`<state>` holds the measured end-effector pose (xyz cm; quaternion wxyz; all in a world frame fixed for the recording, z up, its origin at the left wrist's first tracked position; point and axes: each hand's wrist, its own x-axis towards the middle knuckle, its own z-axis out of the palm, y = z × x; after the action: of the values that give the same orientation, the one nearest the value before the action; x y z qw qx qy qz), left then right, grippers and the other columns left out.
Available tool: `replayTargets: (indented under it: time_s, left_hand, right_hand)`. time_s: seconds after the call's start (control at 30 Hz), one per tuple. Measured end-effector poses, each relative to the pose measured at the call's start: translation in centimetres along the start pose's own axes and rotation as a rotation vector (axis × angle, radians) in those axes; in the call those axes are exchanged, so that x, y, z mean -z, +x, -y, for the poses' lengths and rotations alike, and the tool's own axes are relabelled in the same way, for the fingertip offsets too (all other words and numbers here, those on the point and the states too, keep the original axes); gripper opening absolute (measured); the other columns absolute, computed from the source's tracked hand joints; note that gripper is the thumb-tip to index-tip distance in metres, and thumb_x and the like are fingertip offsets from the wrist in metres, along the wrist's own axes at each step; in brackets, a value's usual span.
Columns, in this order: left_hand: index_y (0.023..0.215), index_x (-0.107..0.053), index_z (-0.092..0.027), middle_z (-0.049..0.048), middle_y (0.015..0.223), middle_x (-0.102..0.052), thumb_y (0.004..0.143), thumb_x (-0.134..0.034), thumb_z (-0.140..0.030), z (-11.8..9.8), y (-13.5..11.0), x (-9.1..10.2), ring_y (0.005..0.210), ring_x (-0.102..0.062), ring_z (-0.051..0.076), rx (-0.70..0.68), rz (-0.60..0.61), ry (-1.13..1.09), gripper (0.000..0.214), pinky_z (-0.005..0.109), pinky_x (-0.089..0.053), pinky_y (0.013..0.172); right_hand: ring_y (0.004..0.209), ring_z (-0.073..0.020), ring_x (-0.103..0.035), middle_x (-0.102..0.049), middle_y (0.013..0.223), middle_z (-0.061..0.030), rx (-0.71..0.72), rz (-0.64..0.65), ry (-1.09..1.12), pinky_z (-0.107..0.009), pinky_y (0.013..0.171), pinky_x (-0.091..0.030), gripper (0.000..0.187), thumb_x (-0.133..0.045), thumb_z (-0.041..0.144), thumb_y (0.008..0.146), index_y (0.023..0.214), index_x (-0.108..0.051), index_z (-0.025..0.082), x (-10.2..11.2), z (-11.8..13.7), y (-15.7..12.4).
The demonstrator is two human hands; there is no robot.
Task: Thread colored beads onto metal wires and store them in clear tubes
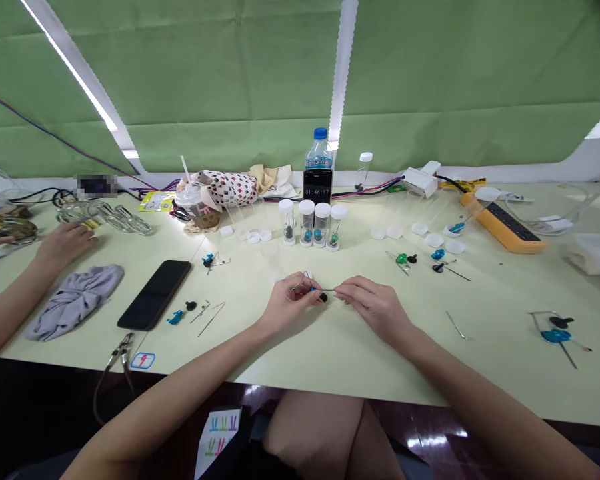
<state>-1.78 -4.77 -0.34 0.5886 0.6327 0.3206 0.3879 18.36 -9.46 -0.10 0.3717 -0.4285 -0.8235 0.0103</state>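
The pale table (360,373) carries four white-capped tubes (307,225) in a row. A dark phone (155,295) lies beside a grey cloth (75,303) at left, an orange power strip (504,227) at right; blue pieces (556,335) and thin rods (457,325) lie scattered about.

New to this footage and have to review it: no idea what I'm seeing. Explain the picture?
There is no machine here: a person works with two bare hands. The single view comes from a camera worn on their head, looking forward and down.

The left hand holds a small blue-and-black part; the right hand pinches a thin metal rod at it. Fine detail is too small to tell.

On the table, four capped clear tubes stand in front of a phone showing a timer. Loose coloured pieces and metal wires lie to both sides. A dark phone lies at left, where another person's hand also shows.
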Motion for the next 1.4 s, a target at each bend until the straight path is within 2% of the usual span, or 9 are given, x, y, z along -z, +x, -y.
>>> replayTargets:
  time_s: [0.3,0.43,0.6,0.77,1.0,1.17,1.3,1.4]
  left_hand:
    - [0.082,-0.064,-0.014,0.0060,0.083,-0.061,0.076,-0.064,-0.032,0.5,0.0,-0.1,0.074,-0.062,0.015,-0.016,0.010,0.054,0.020,0.033,-0.055,0.074]
    - [0.082,-0.064,-0.013,0.0062,0.083,-0.061,0.076,-0.064,-0.032,0.4,0.0,-0.1,0.073,-0.062,0.014,-0.015,0.010,0.061,0.020,0.034,-0.055,0.074]
    - [0.081,-0.062,-0.012,0.0070,0.084,-0.062,0.077,-0.062,-0.033,0.0,0.0,0.1,0.075,-0.063,0.016,-0.012,0.021,0.042,0.021,0.034,-0.054,0.074]
    - [0.080,-0.062,-0.013,0.0061,0.082,-0.061,0.077,-0.063,-0.034,-0.1,0.0,-0.1,0.075,-0.064,0.016,-0.003,0.008,0.022,0.022,0.033,-0.054,0.073]
    - [0.081,-0.064,-0.014,0.0061,0.086,-0.060,0.077,-0.062,-0.033,0.3,-0.1,-0.1,0.073,-0.062,0.014,-0.038,0.001,0.108,0.020,0.031,-0.054,0.071]
    - [0.082,-0.067,-0.015,0.0069,0.087,-0.060,0.077,-0.063,-0.032,0.4,-0.1,0.1,0.076,-0.060,0.014,-0.067,-0.004,0.184,0.019,0.030,-0.053,0.072]
    - [0.082,-0.066,-0.014,0.0068,0.084,-0.061,0.077,-0.063,-0.034,0.2,-0.1,0.2,0.074,-0.061,0.015,-0.035,0.013,0.116,0.021,0.032,-0.053,0.072]
    - [0.082,-0.063,-0.013,0.0055,0.078,-0.061,0.077,-0.063,-0.035,0.0,-0.1,0.2,0.073,-0.062,0.016,0.008,0.016,0.015,0.022,0.033,-0.053,0.073]
  right_hand:
    - [0.063,-0.0104,-0.059,-0.065,0.079,-0.0030,-0.018,-0.039,-0.001,-0.021,0.056,-0.045,0.019,-0.045,0.016,0.091,0.103,-0.060,0.019,-0.3,0.1,-0.2]
    - [0.067,-0.0105,-0.059,-0.064,0.085,-0.0041,-0.016,0.026,-0.043,-0.021,0.057,-0.044,0.024,-0.040,0.012,0.092,0.102,-0.061,0.019,-0.4,-0.1,-0.2]
    - [0.073,-0.0136,-0.058,-0.062,0.089,-0.0063,0.043,0.096,-0.205,-0.023,0.060,-0.043,0.019,-0.043,0.020,0.092,0.100,-0.060,0.019,-0.3,0.2,0.0]
    - [0.072,-0.0147,-0.058,-0.062,0.087,-0.0070,0.138,0.119,-0.397,-0.025,0.059,-0.040,0.027,-0.037,0.009,0.091,0.103,-0.059,0.016,-0.1,0.6,-0.1]
    - [0.073,-0.0163,-0.055,-0.059,0.086,-0.0074,0.140,0.161,-0.408,-0.027,0.060,-0.040,0.024,-0.037,0.007,0.091,0.099,-0.059,0.013,-0.4,0.7,0.0]
    - [0.075,-0.0164,-0.054,-0.055,0.084,-0.0064,0.062,0.198,-0.327,-0.027,0.064,-0.041,0.024,-0.035,0.009,0.092,0.099,-0.057,0.014,-0.7,0.6,-0.1]
    - [0.072,-0.0161,-0.053,-0.054,0.079,-0.0051,0.085,0.173,-0.304,-0.027,0.064,-0.042,0.023,-0.034,0.014,0.094,0.099,-0.057,0.016,-1.0,0.6,0.1]
    - [0.076,-0.0179,-0.057,-0.058,0.087,-0.0083,0.152,0.123,-0.349,-0.029,0.065,-0.044,0.020,-0.039,0.021,0.094,0.104,-0.056,0.015,-0.7,0.6,0.4]
